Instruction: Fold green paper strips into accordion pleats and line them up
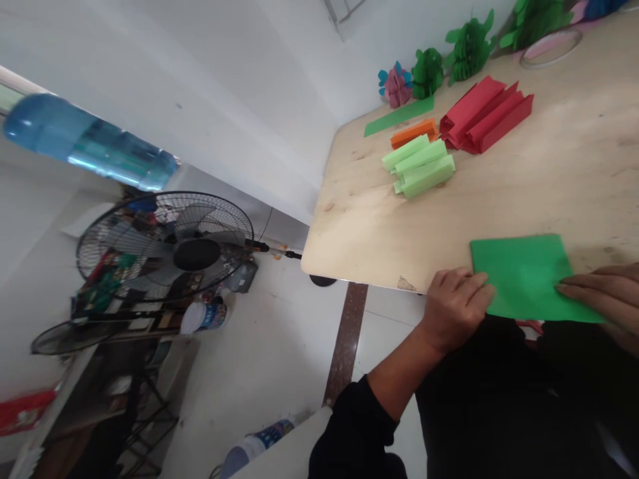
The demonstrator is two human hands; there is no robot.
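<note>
A green sheet of paper (524, 276) lies at the near edge of the wooden table, its front edge reaching over my lap. My left hand (456, 306) is closed on its left side, with the fingers curled and the fingertips at the paper's edge. At the right side, my right hand (606, 296) holds the lower right corner, fingers together on top; its thumb is mostly hidden. Farther back on the table are pleated light green paper (422, 166), pleated red paper (486, 116) and a folded orange paper (414, 133).
Along the wall stand a pink and blue paper figure (398, 86) and several green paper figures (469, 50). A green strip (399, 118) and a tape roll (552, 50) lie near them. Left of the wooden table (359, 226) are a fan (194, 253) and a blue water bottle (90, 143).
</note>
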